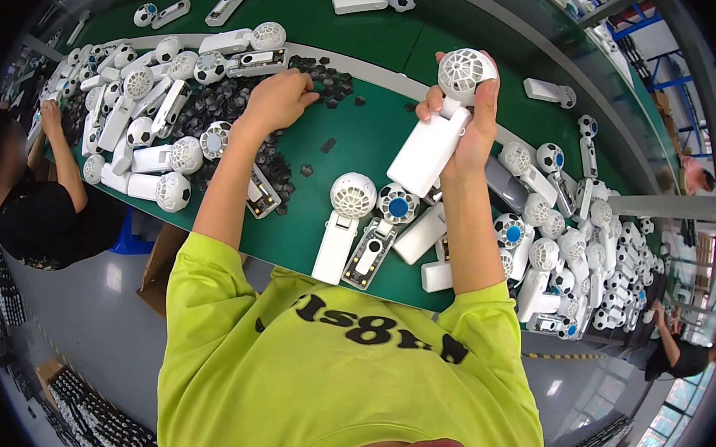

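Note:
My right hand (478,136) is raised over the right part of the green table (331,138). It grips a white handheld fan (428,149) with a round, ball-like grille at the top, its body slanting down to the left. My left hand (279,102) is over the edge of a pile of small black pentagon-like pieces (217,106). Its fingers are curled and pressed together; whatever they may hold is hidden. In front of me lie a white fan (337,243) and an opened fan (370,253) with its inside parts showing and a blue disc on its head.
Many fans (151,159) crowd the left side, and more fans (572,255) are heaped at the right. A green belt (306,20) behind a pale rail carries several fans. One person (46,177) works at the far left, another (685,354) at the far right.

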The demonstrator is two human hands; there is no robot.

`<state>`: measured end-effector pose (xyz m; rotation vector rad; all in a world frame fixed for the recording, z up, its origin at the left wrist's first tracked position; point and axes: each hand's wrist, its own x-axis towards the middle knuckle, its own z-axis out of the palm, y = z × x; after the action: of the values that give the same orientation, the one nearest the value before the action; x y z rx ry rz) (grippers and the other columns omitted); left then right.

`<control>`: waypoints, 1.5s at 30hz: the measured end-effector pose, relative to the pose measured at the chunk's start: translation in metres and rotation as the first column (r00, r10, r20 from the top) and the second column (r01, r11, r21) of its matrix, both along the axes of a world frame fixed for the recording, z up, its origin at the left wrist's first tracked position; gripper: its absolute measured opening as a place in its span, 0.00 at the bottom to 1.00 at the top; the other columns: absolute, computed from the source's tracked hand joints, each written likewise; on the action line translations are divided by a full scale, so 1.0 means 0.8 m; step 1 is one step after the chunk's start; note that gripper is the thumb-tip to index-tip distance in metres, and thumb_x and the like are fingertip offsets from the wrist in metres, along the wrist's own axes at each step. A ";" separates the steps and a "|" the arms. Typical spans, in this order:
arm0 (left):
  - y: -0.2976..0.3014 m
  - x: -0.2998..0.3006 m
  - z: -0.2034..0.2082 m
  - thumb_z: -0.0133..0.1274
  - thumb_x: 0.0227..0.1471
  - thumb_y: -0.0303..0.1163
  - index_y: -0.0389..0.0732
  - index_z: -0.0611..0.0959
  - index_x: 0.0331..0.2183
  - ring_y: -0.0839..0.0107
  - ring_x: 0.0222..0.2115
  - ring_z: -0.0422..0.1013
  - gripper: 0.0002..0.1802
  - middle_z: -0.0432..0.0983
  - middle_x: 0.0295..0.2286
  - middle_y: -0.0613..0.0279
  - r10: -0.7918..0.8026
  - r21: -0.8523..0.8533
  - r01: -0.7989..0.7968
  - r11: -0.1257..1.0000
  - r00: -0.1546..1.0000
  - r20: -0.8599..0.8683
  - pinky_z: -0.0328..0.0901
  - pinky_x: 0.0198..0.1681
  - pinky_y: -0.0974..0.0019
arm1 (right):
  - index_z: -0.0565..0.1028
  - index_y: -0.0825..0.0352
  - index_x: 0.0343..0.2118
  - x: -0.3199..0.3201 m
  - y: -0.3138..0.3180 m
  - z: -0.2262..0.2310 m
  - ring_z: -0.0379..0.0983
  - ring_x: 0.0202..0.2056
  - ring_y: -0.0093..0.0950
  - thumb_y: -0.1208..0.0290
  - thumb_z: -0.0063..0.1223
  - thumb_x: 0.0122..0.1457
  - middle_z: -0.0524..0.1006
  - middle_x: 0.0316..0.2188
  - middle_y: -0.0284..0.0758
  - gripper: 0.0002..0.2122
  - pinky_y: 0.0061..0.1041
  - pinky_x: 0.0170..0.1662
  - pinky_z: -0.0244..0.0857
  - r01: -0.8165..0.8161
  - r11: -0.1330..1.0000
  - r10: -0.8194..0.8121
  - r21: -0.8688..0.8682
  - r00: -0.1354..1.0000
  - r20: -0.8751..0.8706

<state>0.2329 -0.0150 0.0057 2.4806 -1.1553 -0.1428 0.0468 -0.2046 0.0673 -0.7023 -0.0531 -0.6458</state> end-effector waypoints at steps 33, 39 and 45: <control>-0.036 -0.104 0.119 0.63 0.38 0.23 0.41 0.87 0.33 0.63 0.35 0.73 0.13 0.82 0.36 0.66 -0.485 -0.584 0.641 0.498 0.764 0.426 0.70 0.33 0.67 | 0.69 0.65 0.42 -0.032 0.034 0.008 0.73 0.24 0.21 0.52 0.61 0.53 0.72 0.27 0.33 0.23 0.21 0.24 0.71 -0.407 0.865 0.264 -0.292 0.866 -0.424; -0.027 -0.094 0.114 0.57 0.45 0.24 0.38 0.86 0.34 0.59 0.39 0.73 0.10 0.82 0.38 0.60 -0.523 -0.601 0.642 0.476 0.756 0.394 0.69 0.37 0.62 | 0.70 0.67 0.41 -0.032 0.026 0.001 0.76 0.29 0.29 0.64 0.59 0.49 0.75 0.31 0.40 0.18 0.25 0.25 0.72 -0.392 0.895 0.323 -0.212 0.898 -0.298; -0.014 0.009 0.038 0.56 0.50 0.32 0.40 0.85 0.33 0.61 0.34 0.76 0.09 0.81 0.34 0.59 -0.080 -0.541 0.176 0.823 0.977 0.197 0.69 0.36 0.62 | 0.70 0.68 0.39 -0.033 -0.001 0.005 0.77 0.31 0.38 0.67 0.54 0.48 0.75 0.35 0.47 0.16 0.29 0.25 0.73 -0.227 0.963 0.194 -0.145 0.958 -0.213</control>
<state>0.2402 -0.0260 0.0364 1.9202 -1.2193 0.3317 0.0204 -0.2058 0.0711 -0.9080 0.0010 -0.3665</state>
